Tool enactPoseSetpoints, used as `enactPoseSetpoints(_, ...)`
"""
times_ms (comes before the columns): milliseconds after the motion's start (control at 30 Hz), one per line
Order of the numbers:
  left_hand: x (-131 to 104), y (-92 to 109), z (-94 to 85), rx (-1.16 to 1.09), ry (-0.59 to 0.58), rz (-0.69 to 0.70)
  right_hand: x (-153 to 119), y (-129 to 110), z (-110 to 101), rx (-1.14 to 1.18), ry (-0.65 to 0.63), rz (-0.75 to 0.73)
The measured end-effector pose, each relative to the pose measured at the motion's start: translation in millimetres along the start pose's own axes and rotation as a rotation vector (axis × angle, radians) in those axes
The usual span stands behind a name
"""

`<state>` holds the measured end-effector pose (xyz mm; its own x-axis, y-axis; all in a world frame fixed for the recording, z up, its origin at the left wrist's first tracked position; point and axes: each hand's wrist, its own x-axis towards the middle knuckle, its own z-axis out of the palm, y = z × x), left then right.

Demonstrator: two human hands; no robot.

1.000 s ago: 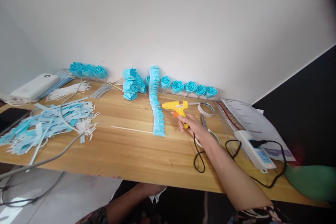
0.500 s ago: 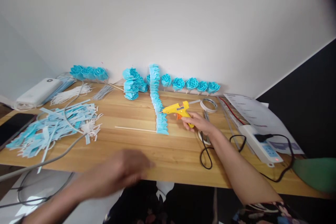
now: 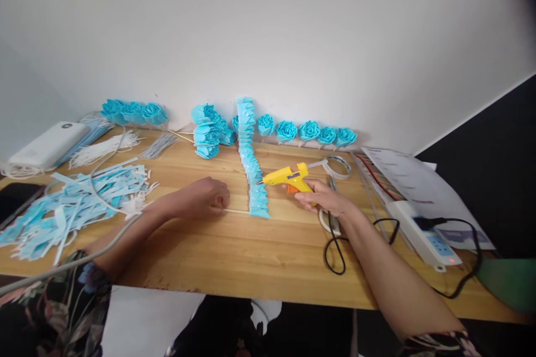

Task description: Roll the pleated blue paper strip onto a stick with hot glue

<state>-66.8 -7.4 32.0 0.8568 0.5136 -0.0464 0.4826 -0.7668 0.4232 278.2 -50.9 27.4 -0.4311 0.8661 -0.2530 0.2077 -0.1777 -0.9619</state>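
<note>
My left hand (image 3: 207,198) is closed on the thin wooden stick (image 3: 238,211), whose right end meets the bottom of the pleated blue strip (image 3: 252,170). That strip lies lengthwise on the table, its far end against the wall. In my right hand (image 3: 318,195) is the yellow glue gun (image 3: 288,177), fingers wrapped round its handle. The gun's nozzle points left, at the right part of the strip near its lower end. A clear glue stick juts from the gun's back.
Blue paper flowers (image 3: 309,131) line the wall. Blue and white scraps (image 3: 96,195) cover the left side, near a white power bank (image 3: 50,145). Tape (image 3: 338,167), a power strip (image 3: 425,237), cables and a printed sheet (image 3: 419,189) are on the right.
My left hand has moved up and forward from the table's front edge and taken hold of the stick. My right hand still holds the glue gun at the strip. The view has shifted slightly.
</note>
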Motion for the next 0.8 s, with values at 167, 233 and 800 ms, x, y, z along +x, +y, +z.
enactPoseSetpoints(167, -0.7, 0.4, 5.2, -0.005, 0.096, -0.010, -1.0, 2.9, -2.3, 0.026, -0.003, -0.009)
enactPoseSetpoints(233, -2.9, 0.1, 6.0, -0.040, 0.117, -0.016, -0.7, 5.4, -3.6, 0.040, 0.009, -0.013)
enactPoseSetpoints(800, -8.4, -7.8, 5.2, -0.153, 0.107, -0.019, -50.9, 24.1, -29.3, 0.027, 0.318, -0.063)
